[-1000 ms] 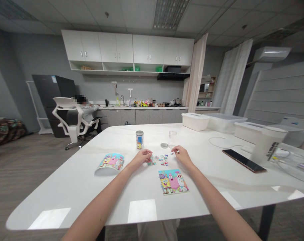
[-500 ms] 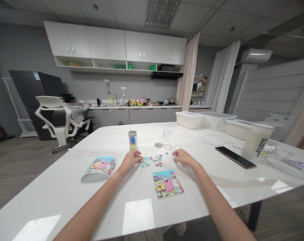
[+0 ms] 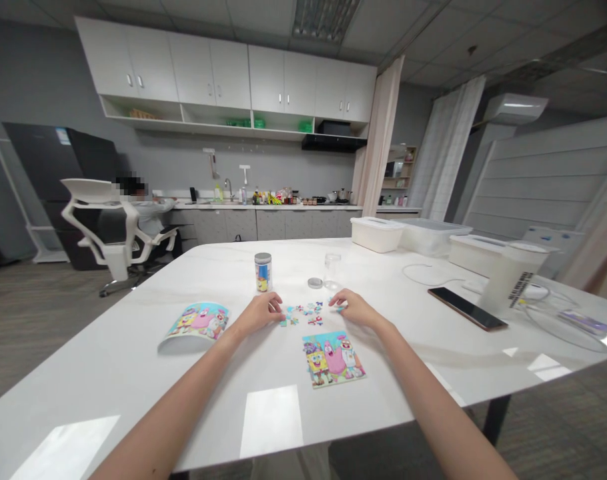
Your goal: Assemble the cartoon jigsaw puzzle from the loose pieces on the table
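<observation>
Several small jigsaw puzzle pieces (image 3: 313,308) lie loosely scattered on the white table. At their left edge my left hand (image 3: 259,313) rests with loosely curled fingers apart, holding nothing that I can see. From the right, my right hand (image 3: 356,309) has its fingertips closed around a bluish puzzle piece (image 3: 339,308), partly hidden by the fingers. Nearer to me lies a flat square cartoon picture (image 3: 333,360). A curled sheet (image 3: 198,321) with the same picture is left of my left forearm. Behind the pieces stand a lidded picture jar (image 3: 263,275), a clear jar (image 3: 332,272) and a loose silver lid (image 3: 314,283).
On the right of the table (image 3: 193,407) are a phone (image 3: 467,309), a tall cup (image 3: 514,280), cables and a white box (image 3: 376,235) beside other bins. A person sits in a white chair (image 3: 101,227) at the left, by the kitchen counter.
My right hand has moved left, onto a puzzle piece at the right edge of the group. My left hand stays almost in place. The camera view has tilted down and shifted slightly.
</observation>
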### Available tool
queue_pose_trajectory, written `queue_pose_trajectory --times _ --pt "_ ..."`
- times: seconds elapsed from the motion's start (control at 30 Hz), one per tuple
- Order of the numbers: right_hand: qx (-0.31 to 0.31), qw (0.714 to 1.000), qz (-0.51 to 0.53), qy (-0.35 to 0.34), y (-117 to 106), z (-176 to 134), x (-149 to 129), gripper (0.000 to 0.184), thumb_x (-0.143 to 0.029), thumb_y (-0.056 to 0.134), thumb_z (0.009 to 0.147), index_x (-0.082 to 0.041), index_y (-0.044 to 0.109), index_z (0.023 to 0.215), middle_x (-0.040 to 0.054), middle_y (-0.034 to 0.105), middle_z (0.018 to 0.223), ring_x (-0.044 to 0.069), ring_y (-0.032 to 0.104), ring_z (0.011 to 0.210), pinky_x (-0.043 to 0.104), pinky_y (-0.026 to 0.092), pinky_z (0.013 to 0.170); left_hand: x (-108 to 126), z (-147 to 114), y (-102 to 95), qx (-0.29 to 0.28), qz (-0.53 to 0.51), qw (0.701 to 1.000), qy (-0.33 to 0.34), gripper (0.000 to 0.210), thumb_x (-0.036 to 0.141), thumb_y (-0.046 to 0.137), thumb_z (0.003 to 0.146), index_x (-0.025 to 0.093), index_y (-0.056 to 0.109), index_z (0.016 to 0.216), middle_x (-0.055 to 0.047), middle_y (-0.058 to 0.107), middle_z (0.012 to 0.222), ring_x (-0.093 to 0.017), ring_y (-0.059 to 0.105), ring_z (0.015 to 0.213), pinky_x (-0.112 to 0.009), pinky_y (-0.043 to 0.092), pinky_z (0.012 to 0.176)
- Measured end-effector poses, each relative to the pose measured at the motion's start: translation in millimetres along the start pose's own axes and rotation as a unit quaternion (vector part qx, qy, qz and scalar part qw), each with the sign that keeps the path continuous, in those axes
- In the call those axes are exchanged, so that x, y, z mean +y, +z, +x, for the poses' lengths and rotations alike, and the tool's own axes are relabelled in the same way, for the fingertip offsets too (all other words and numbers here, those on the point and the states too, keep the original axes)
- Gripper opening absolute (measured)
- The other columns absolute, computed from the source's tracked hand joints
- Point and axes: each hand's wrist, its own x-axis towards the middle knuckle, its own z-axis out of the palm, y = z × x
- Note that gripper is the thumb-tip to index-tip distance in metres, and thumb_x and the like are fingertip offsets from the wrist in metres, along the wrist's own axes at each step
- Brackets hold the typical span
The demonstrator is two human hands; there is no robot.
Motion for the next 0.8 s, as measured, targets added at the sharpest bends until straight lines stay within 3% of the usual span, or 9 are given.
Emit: queue_pose_trajectory --times 0.2,0.43,0.8 --pt "-0.024 1.0 0.001 0.02 2.1 -1.1 -6.0 0.026 -0.004 0.06 0.066 -0.015 0.074 0.086 0.0081 0.072 0.09 0.02 0.063 0.082 0.03 0.048 0.076 1.4 -0.4 -1.6 -0.043 -0.015 0.999 0.006 0.028 0.027 0.077 0.054 0.02 0.063 0.076 0.001 0.068 0.067 -0.018 0.063 0.065 -0.026 0.047 0.063" --pt "-0.076 0.997 0.007 -0.014 4.2 -4.9 -22.4 0.014 -0.014 0.065 0.071 -0.015 0.074 0.082 0.0035 0.067 0.071 0.016 0.06 0.069 0.026 0.045 0.065 1.6 -0.4 -0.1 -0.03 -0.027 0.999 0.005 0.024 0.026 0.075 0.054 0.02 0.065 0.074 0.002 0.062 0.064 -0.016 0.057 0.063 -0.025 0.044 0.06" --pt "-0.058 0.995 -0.032 -0.079 5.4 -4.7 -27.2 0.037 0.005 0.049 0.069 -0.016 0.073 0.085 0.0046 0.063 0.087 0.015 0.058 0.077 0.025 0.044 0.075 -12.3 6.1 0.5 -0.006 -0.122 0.989 -0.08 0.032 0.021 0.072 0.054 0.016 0.059 0.083 -0.002 0.066 0.079 -0.014 0.061 0.061 -0.023 0.044 0.053"
